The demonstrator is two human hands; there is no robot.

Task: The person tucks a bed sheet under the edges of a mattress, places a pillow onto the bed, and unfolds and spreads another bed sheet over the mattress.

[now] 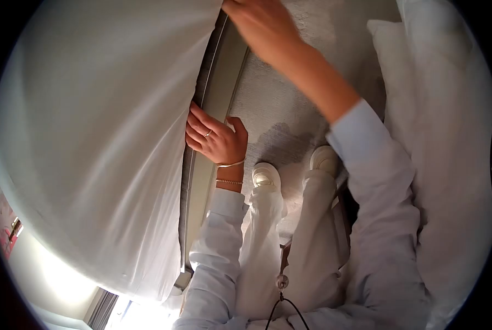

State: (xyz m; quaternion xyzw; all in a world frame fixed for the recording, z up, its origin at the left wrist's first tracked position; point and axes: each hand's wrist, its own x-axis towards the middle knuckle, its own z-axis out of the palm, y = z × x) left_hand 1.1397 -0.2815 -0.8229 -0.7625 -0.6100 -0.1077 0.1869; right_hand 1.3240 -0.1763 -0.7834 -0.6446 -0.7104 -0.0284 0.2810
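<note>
Clearly, the white sheet (108, 121) spreads over the whole left side, its long edge running from the top middle down beside a pale rail (199, 190), with a dark band (204, 74) between them. The person's left hand (218, 137) is at this edge about midway along, fingers together and reaching the cloth, thumb apart; whether they pinch it cannot be told. The right hand (261, 26) is farther up at the same edge, cut off by the top of the view, so its grip cannot be told either. Creases fan across the sheet below the left hand. Right of the rail, a strip of grey floor (273, 99) gives standing room, bounded on the far right by white bedding (438, 137). Two pale shoes (266, 175) stand on it.
</note>
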